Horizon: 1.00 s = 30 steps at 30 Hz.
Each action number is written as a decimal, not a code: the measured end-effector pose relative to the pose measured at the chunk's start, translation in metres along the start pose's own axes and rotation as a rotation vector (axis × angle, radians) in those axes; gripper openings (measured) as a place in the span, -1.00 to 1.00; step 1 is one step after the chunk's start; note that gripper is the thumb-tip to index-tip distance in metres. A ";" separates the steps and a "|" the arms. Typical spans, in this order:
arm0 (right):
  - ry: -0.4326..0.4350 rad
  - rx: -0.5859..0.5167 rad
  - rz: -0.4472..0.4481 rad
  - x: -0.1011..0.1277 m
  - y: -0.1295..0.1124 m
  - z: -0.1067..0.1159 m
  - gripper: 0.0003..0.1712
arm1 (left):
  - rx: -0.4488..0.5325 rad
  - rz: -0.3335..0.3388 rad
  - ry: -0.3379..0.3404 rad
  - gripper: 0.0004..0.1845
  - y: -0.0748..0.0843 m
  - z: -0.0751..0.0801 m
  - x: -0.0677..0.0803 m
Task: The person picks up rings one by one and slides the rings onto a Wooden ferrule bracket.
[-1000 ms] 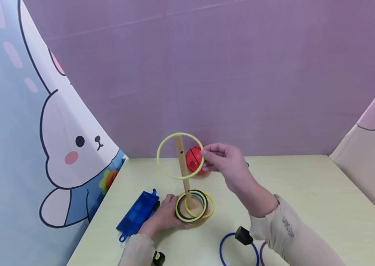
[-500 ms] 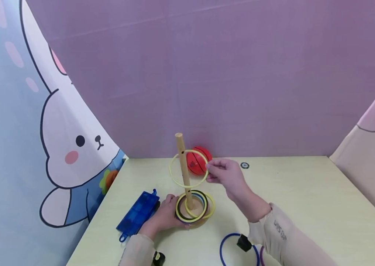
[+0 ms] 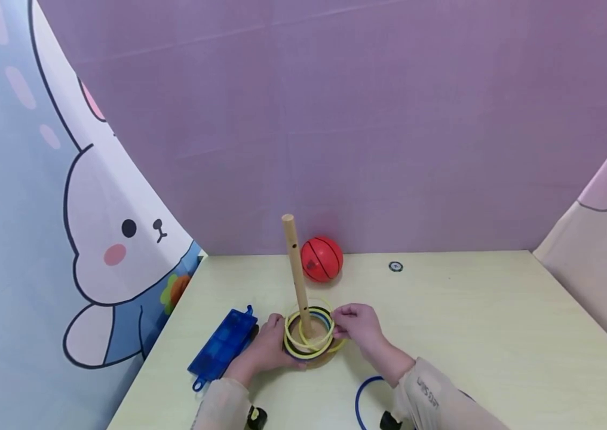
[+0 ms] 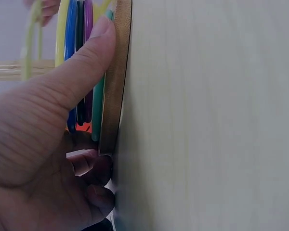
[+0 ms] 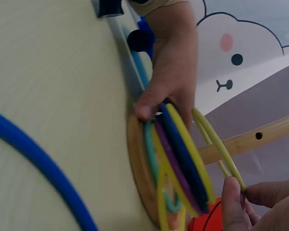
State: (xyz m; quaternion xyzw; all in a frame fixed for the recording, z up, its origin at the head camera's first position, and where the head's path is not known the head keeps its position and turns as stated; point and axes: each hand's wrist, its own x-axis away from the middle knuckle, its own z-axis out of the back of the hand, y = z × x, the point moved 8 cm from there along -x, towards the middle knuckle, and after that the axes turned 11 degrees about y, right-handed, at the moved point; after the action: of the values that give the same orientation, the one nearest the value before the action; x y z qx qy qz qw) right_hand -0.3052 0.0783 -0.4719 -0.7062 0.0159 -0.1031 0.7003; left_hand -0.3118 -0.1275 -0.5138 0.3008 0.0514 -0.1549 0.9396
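Observation:
A wooden post (image 3: 296, 263) rises from a round wooden base (image 4: 116, 86), with yellow, blue, dark, purple and green rings stacked around its foot. My left hand (image 3: 268, 350) grips the base's left side together with the stack's edge, thumb lying across the rings in the left wrist view. My right hand (image 3: 359, 325) pinches a thin yellow ring (image 5: 225, 153) between thumb and fingertips. This ring encircles the post, tilted, just above the stack. Another yellow ring (image 5: 164, 192) in the stack sits askew, sticking out past the others.
Behind the post lies a red ball (image 3: 322, 258) with black lines. A translucent blue plastic case (image 3: 223, 346) is left of my left hand. A blue ring (image 3: 358, 400) lies on the table at the front, partly under my right sleeve. A small round black-and-white mark (image 3: 396, 266) is at the back.
My right hand has lowered the yellow ring from the post's top down to just over the stack. The left hand has stayed at the base.

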 end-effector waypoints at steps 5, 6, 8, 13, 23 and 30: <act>0.030 0.031 0.018 0.001 0.007 0.012 -0.84 | 0.016 -0.011 -0.016 0.17 0.002 -0.004 -0.001; 0.038 0.040 0.023 0.001 0.007 0.016 -0.84 | 0.018 -0.014 -0.018 0.17 0.002 -0.004 -0.001; 0.053 0.044 0.030 0.002 0.006 0.027 -0.83 | 0.016 -0.015 -0.019 0.17 0.003 -0.005 0.000; 0.071 0.039 0.044 0.011 0.001 0.060 -0.80 | -0.003 -0.003 -0.009 0.17 0.003 -0.003 0.000; 0.095 0.060 0.006 0.043 0.008 0.132 -0.66 | -0.008 0.020 -0.001 0.18 0.001 0.002 0.000; 0.144 0.105 -0.032 0.063 0.022 0.179 -0.63 | 0.002 0.023 -0.007 0.18 0.003 0.002 0.000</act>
State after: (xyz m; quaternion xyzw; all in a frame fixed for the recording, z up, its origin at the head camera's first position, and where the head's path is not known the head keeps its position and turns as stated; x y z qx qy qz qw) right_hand -0.2106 0.2443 -0.4861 -0.6595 0.0495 -0.1658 0.7315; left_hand -0.3107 -0.1267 -0.5109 0.3017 0.0444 -0.1451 0.9413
